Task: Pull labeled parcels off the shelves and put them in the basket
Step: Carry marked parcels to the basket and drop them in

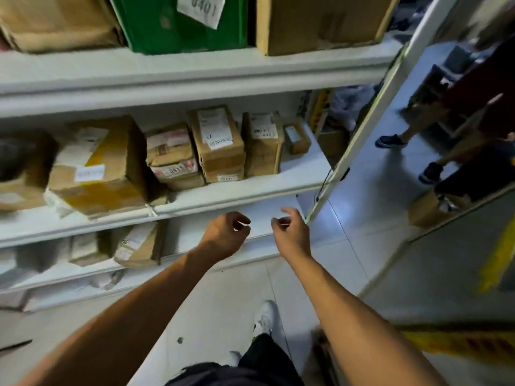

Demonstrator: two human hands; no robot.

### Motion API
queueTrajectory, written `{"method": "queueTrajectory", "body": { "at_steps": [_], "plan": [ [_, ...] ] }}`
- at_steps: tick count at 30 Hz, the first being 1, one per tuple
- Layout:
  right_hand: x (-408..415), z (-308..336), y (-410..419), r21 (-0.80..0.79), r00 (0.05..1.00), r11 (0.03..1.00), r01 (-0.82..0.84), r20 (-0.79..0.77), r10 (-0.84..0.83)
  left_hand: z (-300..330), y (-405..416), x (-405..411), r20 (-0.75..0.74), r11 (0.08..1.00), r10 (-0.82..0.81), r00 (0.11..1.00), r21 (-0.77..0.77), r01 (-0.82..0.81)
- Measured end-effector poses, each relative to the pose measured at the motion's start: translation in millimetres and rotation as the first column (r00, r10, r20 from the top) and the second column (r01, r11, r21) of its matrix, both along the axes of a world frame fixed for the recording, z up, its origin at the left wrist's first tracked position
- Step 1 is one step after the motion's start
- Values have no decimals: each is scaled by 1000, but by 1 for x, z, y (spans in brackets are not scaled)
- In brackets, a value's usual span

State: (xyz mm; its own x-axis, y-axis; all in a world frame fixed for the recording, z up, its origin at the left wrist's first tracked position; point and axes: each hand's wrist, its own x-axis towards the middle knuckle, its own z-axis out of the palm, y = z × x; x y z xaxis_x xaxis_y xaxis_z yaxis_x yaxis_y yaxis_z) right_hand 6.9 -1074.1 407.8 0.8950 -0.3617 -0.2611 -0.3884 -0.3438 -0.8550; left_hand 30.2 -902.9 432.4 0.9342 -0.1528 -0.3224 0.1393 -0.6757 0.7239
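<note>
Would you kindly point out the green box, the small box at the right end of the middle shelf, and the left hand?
green box (178, 34), head view, bare front face.
small box (296, 137), head view, its front face.
left hand (225, 235), head view, back of the hand.

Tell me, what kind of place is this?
Probably a parcel depot or pickup storeroom: white shelves packed with labeled cardboard parcels, and a green box tagged 0401.
</note>
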Motion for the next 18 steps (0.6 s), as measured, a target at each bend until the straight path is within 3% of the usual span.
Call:
{"method": "queueTrajectory", "body": {
  "at_steps": [3, 5, 12, 18],
  "plan": [
    [71, 14, -10, -83, 983, 995, 46, 182, -30, -4, -14, 34, -6, 994, 84, 996, -73, -84],
    [122, 26, -16, -143, 980, 988, 57, 196, -28, -8, -25, 51, -21, 988, 105, 994, -113, -107],
    [245, 62, 0, -142, 989, 982, -126, -98, 113, -20, -46, 77, -151, 954, 178, 972, -216, -208],
    [250, 57, -1, -169, 983, 970, -175, -87, 162, -23, -46, 96, -299, 892, 214, 930, -329, -311]
  ]
}}
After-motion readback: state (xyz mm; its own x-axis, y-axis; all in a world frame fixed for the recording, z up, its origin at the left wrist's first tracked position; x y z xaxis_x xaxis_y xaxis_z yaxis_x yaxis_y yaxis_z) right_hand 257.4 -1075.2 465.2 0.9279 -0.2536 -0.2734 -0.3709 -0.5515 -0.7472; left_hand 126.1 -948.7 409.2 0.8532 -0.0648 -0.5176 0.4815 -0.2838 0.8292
